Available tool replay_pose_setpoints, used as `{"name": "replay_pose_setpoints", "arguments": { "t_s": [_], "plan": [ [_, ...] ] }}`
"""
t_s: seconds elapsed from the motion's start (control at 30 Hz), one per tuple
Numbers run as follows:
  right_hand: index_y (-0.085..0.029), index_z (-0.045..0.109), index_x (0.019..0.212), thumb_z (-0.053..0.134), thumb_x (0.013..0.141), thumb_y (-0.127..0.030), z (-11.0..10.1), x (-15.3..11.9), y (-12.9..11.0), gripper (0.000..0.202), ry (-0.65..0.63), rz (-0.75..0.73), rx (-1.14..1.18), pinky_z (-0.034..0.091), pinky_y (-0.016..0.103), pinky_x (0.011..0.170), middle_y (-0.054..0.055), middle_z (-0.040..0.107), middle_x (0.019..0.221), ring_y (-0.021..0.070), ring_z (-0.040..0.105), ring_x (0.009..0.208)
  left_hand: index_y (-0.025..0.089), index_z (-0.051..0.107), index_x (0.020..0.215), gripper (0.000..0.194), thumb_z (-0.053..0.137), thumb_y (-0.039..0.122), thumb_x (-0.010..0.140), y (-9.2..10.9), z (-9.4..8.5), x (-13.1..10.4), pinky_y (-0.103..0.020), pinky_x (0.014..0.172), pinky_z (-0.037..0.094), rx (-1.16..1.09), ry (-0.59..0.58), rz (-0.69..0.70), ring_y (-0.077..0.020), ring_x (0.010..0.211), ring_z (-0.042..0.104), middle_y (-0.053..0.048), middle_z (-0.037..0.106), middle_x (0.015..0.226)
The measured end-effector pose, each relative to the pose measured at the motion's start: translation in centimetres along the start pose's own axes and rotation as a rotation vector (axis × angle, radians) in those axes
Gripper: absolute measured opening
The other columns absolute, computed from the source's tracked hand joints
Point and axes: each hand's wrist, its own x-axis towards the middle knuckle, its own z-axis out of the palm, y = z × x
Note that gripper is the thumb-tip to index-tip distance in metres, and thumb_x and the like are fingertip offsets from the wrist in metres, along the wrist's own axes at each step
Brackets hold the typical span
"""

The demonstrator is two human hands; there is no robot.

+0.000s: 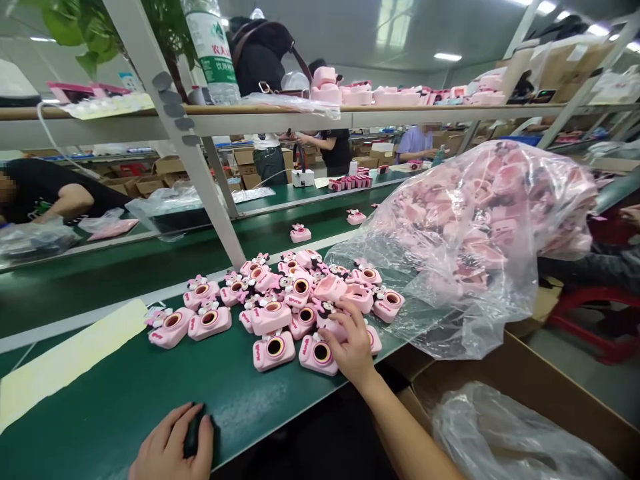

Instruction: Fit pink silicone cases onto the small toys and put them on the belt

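Observation:
A pile of pink toy-camera cases, with round dark lens openings and mouse-figure tops, lies on the green workbench. My right hand is at the pile's right side, thumb and fingers closed around a pink camera case that the hand partly covers. Just in front of that hand lies another pink case, lens up. My left hand rests on the bench at the lower left, thumb apart from the fingers, with no object seen in it.
A large clear bag of pink cases bulges over the right end of the bench. Below it stands a cardboard box with plastic film. A yellowish paper strip lies left. Behind runs a green belt; a shelf crosses above. Other people work beyond.

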Motion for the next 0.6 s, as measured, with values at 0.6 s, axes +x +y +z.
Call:
{"name": "replay_pose_setpoints", "arguments": {
  "t_s": [0.6],
  "plan": [
    [-0.02,0.06,0.114,0.06,0.086,-0.024,0.0,1.3,-0.8,0.028,-0.173,-0.043,-0.226,0.042,0.054,0.102,0.013,0.056,0.134,0.0328,0.047,0.124,0.022,0.065,0.098,0.028,0.043,0.038,0.093,0.9,-0.8,0.1,-0.042,0.084,0.044,-0.051,-0.012,-0.058,-0.0296,0.108,0.059,-0.009,0.067,0.111]
  ]
}}
